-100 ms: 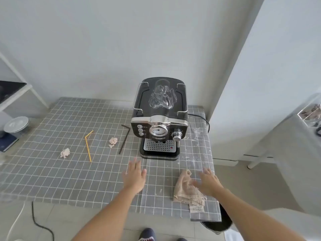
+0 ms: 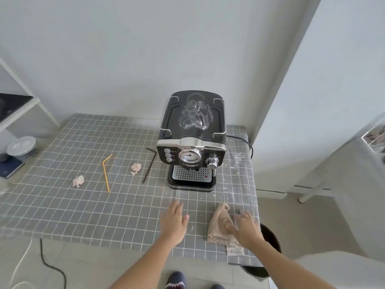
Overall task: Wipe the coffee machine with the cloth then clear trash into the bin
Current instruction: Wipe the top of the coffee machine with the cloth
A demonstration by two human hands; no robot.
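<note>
A black coffee machine stands at the back right of the table, with crumpled clear plastic on its top. A beige cloth lies near the table's front right edge. My right hand rests over the cloth's right side with fingers spread, not gripping it. My left hand hovers open, just left of the cloth. Trash lies left of the machine: two crumpled paper balls, a yellow straw and a dark straw. The dark bin sits on the floor under the table's right corner.
A grey checked tablecloth covers the table, with white dust by the machine's right side. The machine's black cord runs off the right edge. A shelf with a plate stands at left. Cables lie on the floor.
My right hand has shifted slightly onto the cloth. The left hand has barely moved.
</note>
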